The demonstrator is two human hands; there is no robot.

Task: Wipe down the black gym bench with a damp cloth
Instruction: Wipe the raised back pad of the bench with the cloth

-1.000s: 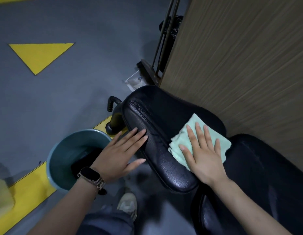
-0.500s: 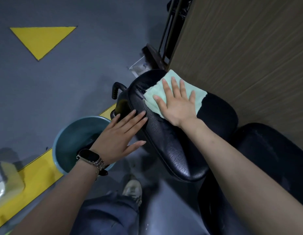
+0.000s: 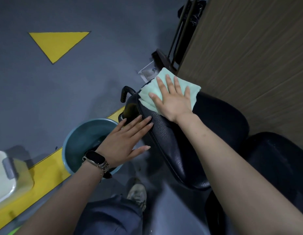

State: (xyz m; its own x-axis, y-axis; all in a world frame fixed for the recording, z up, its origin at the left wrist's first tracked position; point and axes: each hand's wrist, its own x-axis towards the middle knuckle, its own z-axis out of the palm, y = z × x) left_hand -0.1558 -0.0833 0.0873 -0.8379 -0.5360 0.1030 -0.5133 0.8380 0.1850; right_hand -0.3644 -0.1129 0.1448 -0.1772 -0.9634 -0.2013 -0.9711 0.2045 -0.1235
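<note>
One black bench (image 3: 206, 133), grey floor (image 3: 79, 92).

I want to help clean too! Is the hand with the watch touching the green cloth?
Apart. The head view shows the left hand resting on the bench pad's side edge, with bare black pad between it and the green cloth.

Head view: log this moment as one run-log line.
right hand flat on green cloth, far end of bench pad | left hand braces pad edge | basin on floor
</note>
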